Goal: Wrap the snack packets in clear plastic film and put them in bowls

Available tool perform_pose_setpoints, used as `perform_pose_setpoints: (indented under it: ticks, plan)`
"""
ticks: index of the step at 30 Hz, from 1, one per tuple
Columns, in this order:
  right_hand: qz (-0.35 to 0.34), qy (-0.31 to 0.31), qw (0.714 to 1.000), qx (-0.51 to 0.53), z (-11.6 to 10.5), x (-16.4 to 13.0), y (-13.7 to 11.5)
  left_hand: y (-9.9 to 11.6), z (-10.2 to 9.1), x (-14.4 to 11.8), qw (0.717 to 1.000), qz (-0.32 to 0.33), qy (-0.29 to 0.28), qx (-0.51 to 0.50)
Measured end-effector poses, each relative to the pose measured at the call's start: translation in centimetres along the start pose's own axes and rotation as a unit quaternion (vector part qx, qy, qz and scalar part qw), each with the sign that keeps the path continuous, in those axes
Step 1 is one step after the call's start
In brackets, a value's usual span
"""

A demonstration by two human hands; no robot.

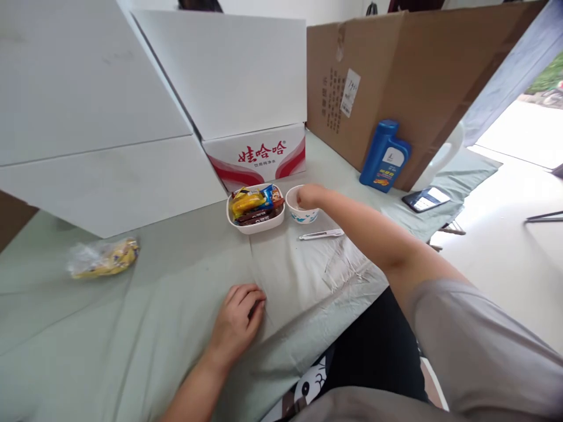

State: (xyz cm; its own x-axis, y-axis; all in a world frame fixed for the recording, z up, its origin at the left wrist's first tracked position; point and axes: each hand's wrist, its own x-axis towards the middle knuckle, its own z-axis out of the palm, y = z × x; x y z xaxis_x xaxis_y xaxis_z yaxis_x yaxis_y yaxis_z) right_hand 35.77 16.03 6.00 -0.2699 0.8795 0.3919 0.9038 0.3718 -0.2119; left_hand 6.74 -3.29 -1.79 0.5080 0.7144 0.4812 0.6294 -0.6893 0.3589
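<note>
Bowl (302,212), small and white with a blue pattern, sits on the worktop (176,305) just right of the white dish (254,225), and my right hand (310,195) is up over its rim, fingers dipping down into it. I can't tell whether those fingers are pinched on anything inside; the hand covers the view. The dish beside it is packed with wrapped snacks (255,205), yellow, blue and brown wrappers heaped together. Just in front of the bowl lies a white pen-shaped thing (321,235), flat on the pale green cloth. My left hand (237,319) rests near me on the cloth, fingers curled loosely under, gripping nothing. Off to the left, well apart, a clear bag with yellow contents (103,257) lies by itself. Behind the dish stands a white carton with red lettering (257,153). To the right, a blue bottle (385,156) leans by the brown cardboard box (396,76), with a phone (426,198) close by.
</note>
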Motion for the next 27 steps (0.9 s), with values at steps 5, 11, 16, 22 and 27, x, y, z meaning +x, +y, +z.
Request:
perform_pose_setpoints:
  ticks: [5,11,16,22,27]
  plan:
    - [0.131,-0.059,0.979,-0.145,-6.1,-5.5,6.7,-0.5,0.2,-0.2,1.0,0.001,-0.005,0.001]
    - [0.305,-0.141,0.91,-0.244,-13.0,-18.1,20.3,-1.0,0.5,-0.1,1.0,0.016,0.0,0.022]
    - [0.296,-0.222,0.887,-0.276,-14.6,-21.8,26.9,-0.9,0.3,0.2,0.999,0.021,0.001,0.037]
    - [0.209,-0.291,0.89,-0.283,-14.0,-20.2,29.4,-1.0,0.1,0.3,0.999,0.014,-0.008,0.046]
    - [0.156,-0.331,0.887,-0.281,-14.6,-19.7,30.4,-1.1,0.2,0.1,0.998,0.002,-0.011,0.058]
